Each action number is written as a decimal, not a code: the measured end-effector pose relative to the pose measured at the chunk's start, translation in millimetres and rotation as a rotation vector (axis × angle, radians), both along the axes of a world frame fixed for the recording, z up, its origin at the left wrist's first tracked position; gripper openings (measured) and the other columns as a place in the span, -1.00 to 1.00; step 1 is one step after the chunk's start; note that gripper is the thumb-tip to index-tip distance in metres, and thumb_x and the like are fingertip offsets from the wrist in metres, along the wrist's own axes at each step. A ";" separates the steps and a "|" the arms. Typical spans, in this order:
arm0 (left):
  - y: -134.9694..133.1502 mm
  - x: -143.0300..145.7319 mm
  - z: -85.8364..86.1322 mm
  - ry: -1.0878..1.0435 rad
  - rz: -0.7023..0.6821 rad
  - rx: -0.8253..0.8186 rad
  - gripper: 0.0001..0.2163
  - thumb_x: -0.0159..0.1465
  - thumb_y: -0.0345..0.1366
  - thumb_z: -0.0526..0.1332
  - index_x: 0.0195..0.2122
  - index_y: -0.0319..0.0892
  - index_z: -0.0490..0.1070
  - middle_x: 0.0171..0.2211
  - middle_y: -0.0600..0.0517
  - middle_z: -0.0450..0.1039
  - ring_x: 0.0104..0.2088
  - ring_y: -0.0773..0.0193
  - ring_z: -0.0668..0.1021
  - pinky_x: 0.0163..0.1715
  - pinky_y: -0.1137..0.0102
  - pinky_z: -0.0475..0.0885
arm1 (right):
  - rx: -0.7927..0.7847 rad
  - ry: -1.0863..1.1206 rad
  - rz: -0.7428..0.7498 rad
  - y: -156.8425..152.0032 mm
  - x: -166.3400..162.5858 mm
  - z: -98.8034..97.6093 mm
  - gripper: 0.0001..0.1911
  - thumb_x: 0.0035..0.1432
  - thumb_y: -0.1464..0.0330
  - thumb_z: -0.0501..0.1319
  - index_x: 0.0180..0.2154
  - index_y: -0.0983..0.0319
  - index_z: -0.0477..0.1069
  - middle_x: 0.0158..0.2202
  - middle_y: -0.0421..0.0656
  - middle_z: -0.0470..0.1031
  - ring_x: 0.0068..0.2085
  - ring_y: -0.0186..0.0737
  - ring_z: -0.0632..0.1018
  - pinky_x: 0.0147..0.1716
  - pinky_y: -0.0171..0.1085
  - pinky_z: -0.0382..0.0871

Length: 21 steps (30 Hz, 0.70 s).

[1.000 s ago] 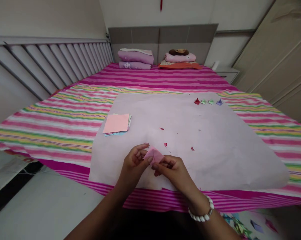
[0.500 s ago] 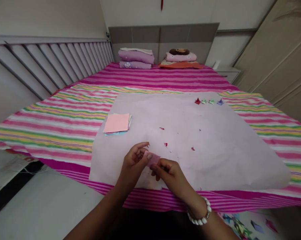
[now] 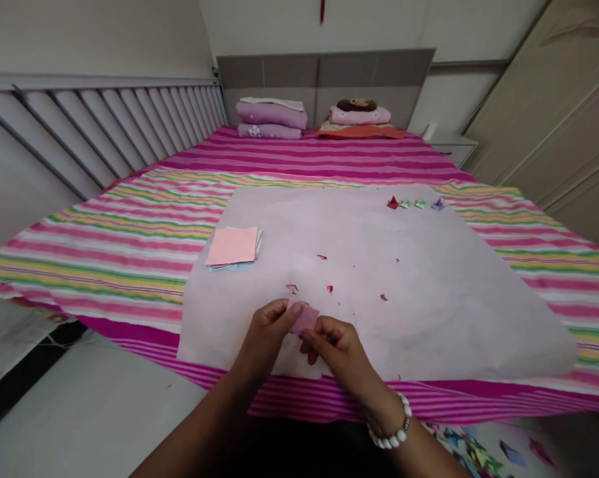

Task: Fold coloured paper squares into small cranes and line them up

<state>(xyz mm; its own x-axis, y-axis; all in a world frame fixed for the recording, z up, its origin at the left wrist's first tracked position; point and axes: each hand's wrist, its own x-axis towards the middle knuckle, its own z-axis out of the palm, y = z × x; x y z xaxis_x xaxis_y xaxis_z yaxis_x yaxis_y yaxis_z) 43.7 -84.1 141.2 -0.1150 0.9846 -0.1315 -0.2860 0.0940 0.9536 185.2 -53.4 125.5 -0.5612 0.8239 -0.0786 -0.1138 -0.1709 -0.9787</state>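
A bed (image 3: pixel 299 157) with striped covers fills most of the view, and a large pale sheet (image 3: pixel 453 299) lies over it. Above the sheet's near part, the left hand (image 3: pixel 265 335) grips the folded pink paper (image 3: pixel 306 320), thumb on its upper face, while the right hand (image 3: pixel 343 346) pinches its lower right corner. A stack of square paper (image 3: pixel 232 246) sits farther left. The piece between the hands looks light and thin, probably crisp along folds yet easily bent or torn, so fingertips at the edges suit it best. Four little folded shapes (image 3: pixel 393 202) stand far right; red scraps (image 3: pixel 383 297) lie nearer.
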 end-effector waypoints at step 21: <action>-1.0 -11.5 10.6 0.062 0.053 0.130 -0.74 0.01 -0.43 0.41 -0.39 -0.21 0.31 -0.46 0.14 0.48 -0.41 0.46 0.54 -0.39 0.57 0.45 | 0.454 -0.029 -0.291 16.5 13.4 6.2 -0.67 -0.04 0.37 0.40 -0.16 0.11 0.53 -0.11 -0.10 0.52 -0.08 -0.09 0.51 -0.17 -0.12 0.43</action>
<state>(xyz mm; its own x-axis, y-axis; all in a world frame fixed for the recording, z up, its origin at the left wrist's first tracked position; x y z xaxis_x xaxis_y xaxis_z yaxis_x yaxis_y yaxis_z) 32.2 -85.2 151.8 -0.1709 0.9853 0.0053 -0.2276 -0.0447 0.9727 198.6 -36.9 131.7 -0.3081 0.8998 0.3089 -0.0648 0.3041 -0.9504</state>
